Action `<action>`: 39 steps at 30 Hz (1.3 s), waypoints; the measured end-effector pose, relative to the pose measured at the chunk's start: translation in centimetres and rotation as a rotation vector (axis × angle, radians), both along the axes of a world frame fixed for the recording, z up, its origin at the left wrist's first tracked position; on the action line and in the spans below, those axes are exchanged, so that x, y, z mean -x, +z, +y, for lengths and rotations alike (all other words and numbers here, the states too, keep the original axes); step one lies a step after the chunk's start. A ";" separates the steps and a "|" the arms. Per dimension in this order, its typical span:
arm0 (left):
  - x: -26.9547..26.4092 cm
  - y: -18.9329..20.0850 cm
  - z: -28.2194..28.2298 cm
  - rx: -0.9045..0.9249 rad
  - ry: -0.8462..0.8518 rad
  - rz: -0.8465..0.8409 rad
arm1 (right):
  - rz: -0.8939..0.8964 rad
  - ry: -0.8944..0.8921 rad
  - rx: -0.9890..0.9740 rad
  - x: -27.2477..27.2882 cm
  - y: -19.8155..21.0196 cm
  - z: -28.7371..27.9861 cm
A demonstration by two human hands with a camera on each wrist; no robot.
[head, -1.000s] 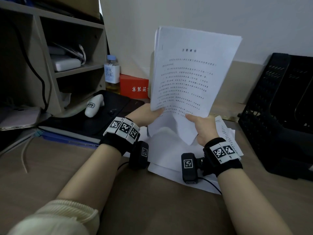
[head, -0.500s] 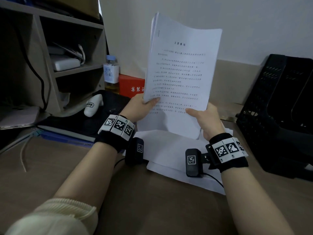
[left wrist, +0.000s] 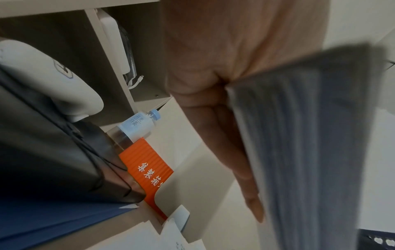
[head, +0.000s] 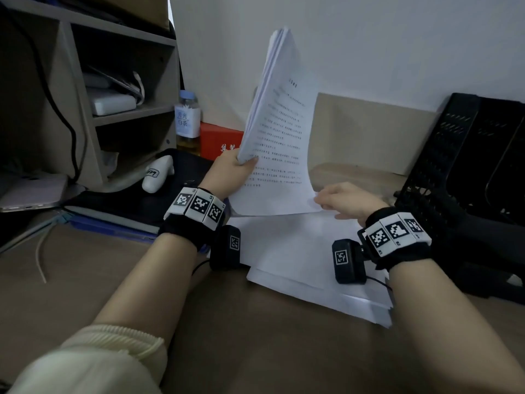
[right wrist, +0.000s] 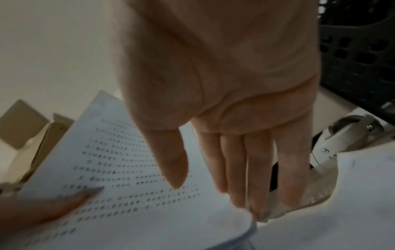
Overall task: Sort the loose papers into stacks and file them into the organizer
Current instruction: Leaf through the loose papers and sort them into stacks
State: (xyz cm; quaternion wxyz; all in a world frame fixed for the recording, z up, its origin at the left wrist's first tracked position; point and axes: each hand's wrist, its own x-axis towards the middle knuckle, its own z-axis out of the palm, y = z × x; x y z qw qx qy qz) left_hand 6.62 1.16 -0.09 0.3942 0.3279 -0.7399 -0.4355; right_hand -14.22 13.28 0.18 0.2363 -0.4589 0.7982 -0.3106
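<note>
On your left stands a wooden shelf unit with a white box on its middle shelf and a dark cable hanging down its front. Just beside its right edge you see a clear bottle with a pale blue cap, and next to that an orange-red box with white characters. A white handheld device lies on a black pad nearby.

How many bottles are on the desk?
1. The bottle with a pale blue cap stands at the back of the desk, between the wooden shelf and the red box. More could be hidden behind the held papers.
</note>
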 end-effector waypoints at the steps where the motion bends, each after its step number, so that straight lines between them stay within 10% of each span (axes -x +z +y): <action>1: 0.0 0.1 0.1 0.000 0.003 -0.006 | 0.073 0.058 -0.056 -0.4 0.1 0.1; 7: 0.3 0.6 0.4 0.039 0.069 -0.058 | 0.408 0.361 -0.389 -3.8 -0.5 0.9; 13: 0.5 0.7 0.4 -0.001 0.122 -0.040 | 0.298 0.601 -0.558 -6.4 -0.9 1.2; 39: 0.8 0.9 0.8 -0.022 0.069 0.057 | 0.663 0.654 -0.542 -11.4 -2.7 -0.2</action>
